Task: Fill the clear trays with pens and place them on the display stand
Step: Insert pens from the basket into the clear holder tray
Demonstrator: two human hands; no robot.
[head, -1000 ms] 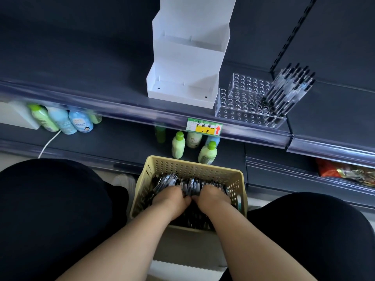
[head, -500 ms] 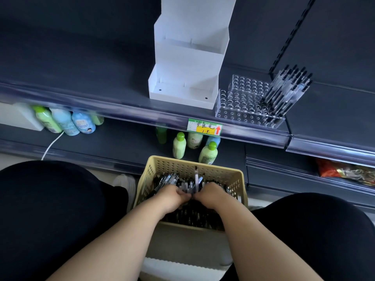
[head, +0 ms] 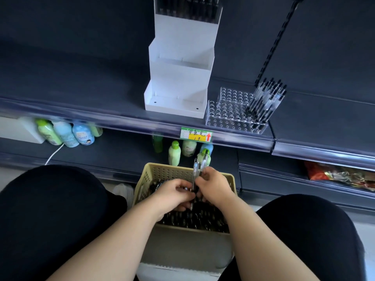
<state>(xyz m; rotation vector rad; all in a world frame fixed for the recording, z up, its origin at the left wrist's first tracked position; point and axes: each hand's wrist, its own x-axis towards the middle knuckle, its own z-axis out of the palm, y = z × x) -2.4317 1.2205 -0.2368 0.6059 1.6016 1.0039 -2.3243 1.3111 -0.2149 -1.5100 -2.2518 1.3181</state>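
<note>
A beige perforated basket [head: 156,171] full of black pens stands between my knees. Over it my right hand [head: 213,185] grips a small bunch of clear-barrelled pens [head: 199,164] that stick up past the basket's far rim. My left hand [head: 172,192] is closed on pens just left of it, the two hands touching. On the dark shelf above stands a clear tray [head: 229,110] with rows of holes; its right end holds several upright pens [head: 265,98], the other holes are bare. Left of it rises the white stepped display stand [head: 178,86], with a pen-filled tray on its top step.
Small green and blue bottles [head: 174,153] stand on the lower shelf behind the basket, more bottles [head: 65,132] at the left. A yellow price label [head: 196,134] sits on the shelf edge. Red packets [head: 334,173] lie at lower right. My dark-clad knees flank the basket.
Both hands have risen out of the pile of pens; the right one now lifts a bunch of pens upright above the basket. The view has tilted up, showing the stand's top step.
</note>
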